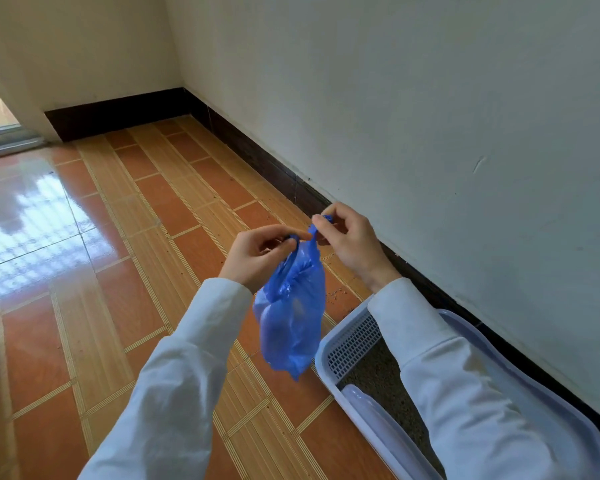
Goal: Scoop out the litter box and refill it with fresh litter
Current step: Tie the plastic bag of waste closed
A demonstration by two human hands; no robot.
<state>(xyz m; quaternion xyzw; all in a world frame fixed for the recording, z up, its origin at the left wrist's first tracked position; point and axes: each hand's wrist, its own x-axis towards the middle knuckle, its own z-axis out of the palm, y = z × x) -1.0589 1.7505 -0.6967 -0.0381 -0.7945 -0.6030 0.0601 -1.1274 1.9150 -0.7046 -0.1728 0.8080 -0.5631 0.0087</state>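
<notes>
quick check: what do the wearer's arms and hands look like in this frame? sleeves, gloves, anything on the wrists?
Both arms wear long white sleeves, loose and creased, with plain cuffs ending at the wrists. The left hand and right hand are bare: no gloves. No watch, ring or markings show on either.

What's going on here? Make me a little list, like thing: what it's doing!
left hand: pinches one handle of the blue bag
right hand: pinches the other handle
blue bag: hangs in the air between the hands, bulging at the bottom, top gathered
litter box: pale, on the floor by the wall, under the right arm, litter inside
scoop: something pale lies in the box; cannot tell if it is a scoop
floor: orange tiles, shiny, a few spilled grains near the box
wall: white, dark skirting below
</notes>
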